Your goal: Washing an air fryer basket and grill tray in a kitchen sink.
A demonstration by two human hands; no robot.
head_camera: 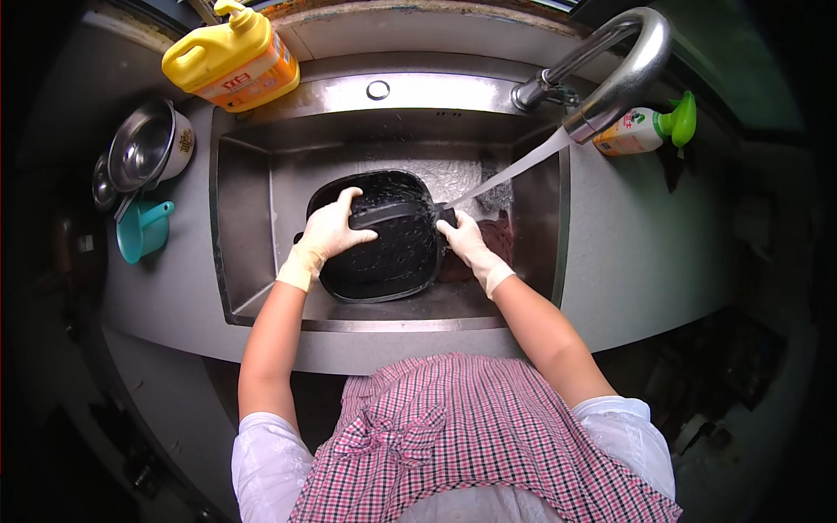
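Note:
A black, rounded-square pan (392, 261) is held tilted inside the stainless-steel sink (245, 222). My left hand (330, 229), in a pale glove, grips the pan at its left side, with thumb and fingers spread over the inner face. At the pan's right edge, my right hand (464, 235), gloved too, is closed on its short black handle (447, 216). Water runs from the chrome faucet (608, 98) onto the handle end and splashes across the pan. A dark reddish-brown cloth (498, 235) lies in the sink, partly behind my right hand and the pan.
A yellow pump jug (235, 65) stands behind the sink at left. Metal bowls (140, 144) and a turquoise cup with a handle (140, 229) are on the left counter. To the right, a spray bottle with a green head (637, 131) is beside the faucet.

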